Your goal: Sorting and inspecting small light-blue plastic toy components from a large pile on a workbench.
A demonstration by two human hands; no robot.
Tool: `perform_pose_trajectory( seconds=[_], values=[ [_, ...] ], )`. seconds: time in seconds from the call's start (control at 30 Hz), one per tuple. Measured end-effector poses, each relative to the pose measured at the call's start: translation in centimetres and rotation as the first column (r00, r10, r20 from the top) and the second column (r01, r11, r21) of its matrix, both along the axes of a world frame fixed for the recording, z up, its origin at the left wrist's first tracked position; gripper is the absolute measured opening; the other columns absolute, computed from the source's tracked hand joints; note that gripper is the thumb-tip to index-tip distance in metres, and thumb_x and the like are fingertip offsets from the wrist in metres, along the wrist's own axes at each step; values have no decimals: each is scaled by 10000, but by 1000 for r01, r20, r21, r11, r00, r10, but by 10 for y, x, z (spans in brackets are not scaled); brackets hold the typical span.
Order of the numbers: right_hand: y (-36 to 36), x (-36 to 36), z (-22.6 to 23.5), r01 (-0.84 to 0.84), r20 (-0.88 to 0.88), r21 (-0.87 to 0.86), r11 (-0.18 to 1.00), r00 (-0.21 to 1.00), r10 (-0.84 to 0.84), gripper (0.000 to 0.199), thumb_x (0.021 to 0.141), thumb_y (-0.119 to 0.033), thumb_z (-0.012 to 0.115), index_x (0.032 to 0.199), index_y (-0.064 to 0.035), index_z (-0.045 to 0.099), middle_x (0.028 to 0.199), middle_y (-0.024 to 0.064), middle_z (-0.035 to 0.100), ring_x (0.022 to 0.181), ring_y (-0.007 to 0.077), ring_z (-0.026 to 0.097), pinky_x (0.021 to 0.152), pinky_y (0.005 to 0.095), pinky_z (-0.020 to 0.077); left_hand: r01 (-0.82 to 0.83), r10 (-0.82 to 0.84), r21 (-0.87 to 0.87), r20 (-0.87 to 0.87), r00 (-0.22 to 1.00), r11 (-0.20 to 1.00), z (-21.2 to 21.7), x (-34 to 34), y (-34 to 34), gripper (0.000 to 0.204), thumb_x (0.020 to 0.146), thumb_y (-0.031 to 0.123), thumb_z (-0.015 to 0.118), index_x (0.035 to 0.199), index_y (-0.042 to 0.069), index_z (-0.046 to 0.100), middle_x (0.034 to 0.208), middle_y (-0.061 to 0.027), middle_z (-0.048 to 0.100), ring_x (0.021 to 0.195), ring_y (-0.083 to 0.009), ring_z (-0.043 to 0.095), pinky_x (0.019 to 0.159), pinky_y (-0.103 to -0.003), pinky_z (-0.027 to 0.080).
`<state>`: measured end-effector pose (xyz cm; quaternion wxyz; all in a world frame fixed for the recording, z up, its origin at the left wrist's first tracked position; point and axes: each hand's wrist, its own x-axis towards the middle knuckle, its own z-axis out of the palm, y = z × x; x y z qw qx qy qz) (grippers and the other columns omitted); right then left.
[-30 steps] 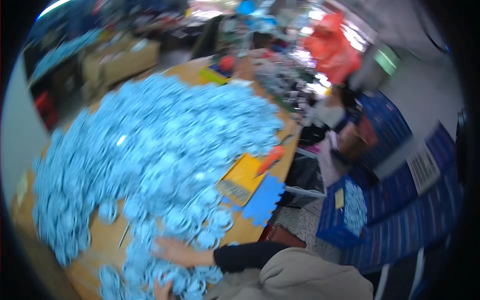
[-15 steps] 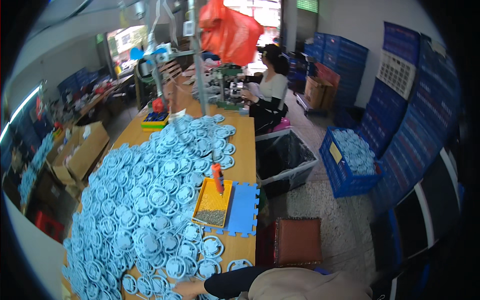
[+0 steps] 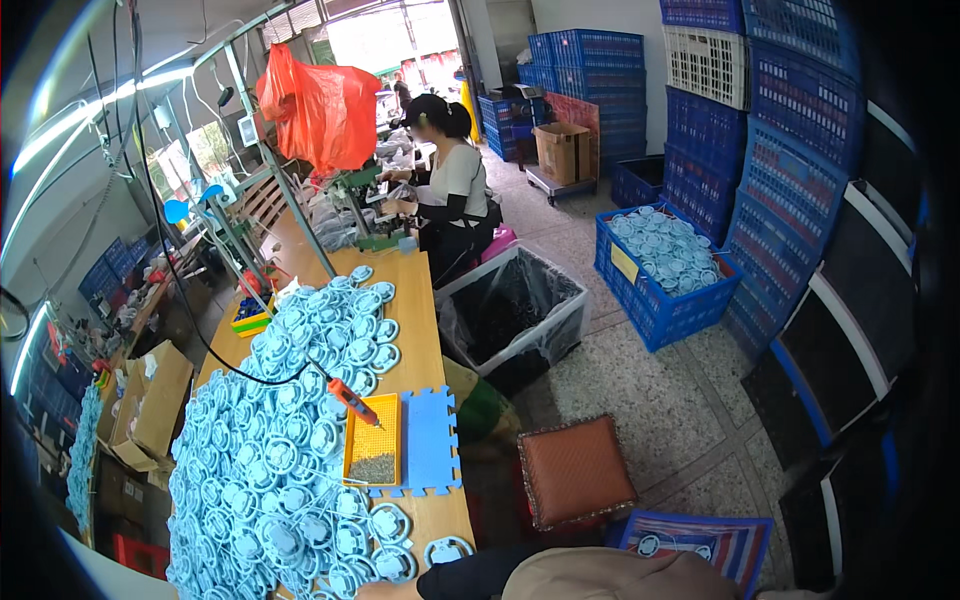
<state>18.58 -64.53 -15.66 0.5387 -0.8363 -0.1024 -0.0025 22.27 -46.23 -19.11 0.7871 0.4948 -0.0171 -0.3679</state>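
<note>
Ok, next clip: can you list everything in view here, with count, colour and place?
round plastic parts: a large heap, light blue, covering the wooden table
small tray: one, yellow, on the table's right edge, small dark bits piled at its near end
foam mat: one, blue, under and beside the tray
screwdriver: one, orange, on a cable, tip over the tray
crate of parts: one, blue, on the floor to the right
stacked crates: many, mostly blue, along the right wall
lined bin: one, black liner, beside the table
cushion: one, brown, on the floor
bag: one, red, hanging
co-worker: one, seated at the far end
person's arm: dark sleeve, lower edge; hands hardly visible
</note>
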Motion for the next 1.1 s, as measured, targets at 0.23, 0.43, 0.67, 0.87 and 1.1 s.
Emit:
perform_pose_trajectory(
  seconds=[0.23, 0.43, 0.67, 0.87, 1.1],
  values=[
    [-5, -20, 3, 89, 364, -768, 635, 876, 317, 272, 688, -126, 585, 890, 53, 552, 942, 220, 555, 926, 363, 526, 797, 453, 411, -201, 200, -68, -33, 979, 977, 45, -42, 8, 414, 772, 188, 601, 1148, 31, 528, 1139, -125, 578, 1046, -287, 560, 892, -440, 461],
    [-77, 5, 23, 311, 386, -337, 889, 907, -171, 354, 697, -125, 673, 1029, -27, 596, 1121, 215, 542, 1099, 378, 482, 936, 454, 388, -548, 524, -64, -222, 822, 834, 48, -103, 92, 390, 786, 94, 599, 1163, 25, 527, 1125, -117, 607, 1012, -278, 602, 898, -448, 484],
    [-103, 47, 7, 180, 253, -548, 817, 967, -44, 519, 712, -195, 714, 1173, -57, 520, 1262, 174, 433, 1212, 353, 375, 960, 457, 345, -699, 650, -74, -310, 694, 711, 76, -121, 88, 402, 801, 45, 570, 1190, 8, 477, 1108, -127, 592, 1018, -270, 595, 892, -446, 497],
    [-38, 64, 28, 16, 318, -603, 797, 921, 223, 548, 693, -274, 740, 1159, -78, 527, 1215, 133, 474, 1162, 319, 419, 900, 447, 345, -633, 614, 18, -269, 742, 774, 71, -104, 52, 445, 778, 63, 624, 1188, -23, 472, 1099, -141, 591, 1008, -243, 599, 873, -387, 496],
    [10, 121, 11, -262, 303, -699, 666, 734, 607, 179, 736, -187, 605, 880, -115, 683, 876, 38, 626, 968, 250, 536, 829, 410, 370, -485, 457, -80, -233, 859, 871, 67, -18, 12, 495, 769, 99, 652, 1219, -16, 482, 1094, -102, 597, 978, -201, 600, 865, -341, 489]
  ],
)
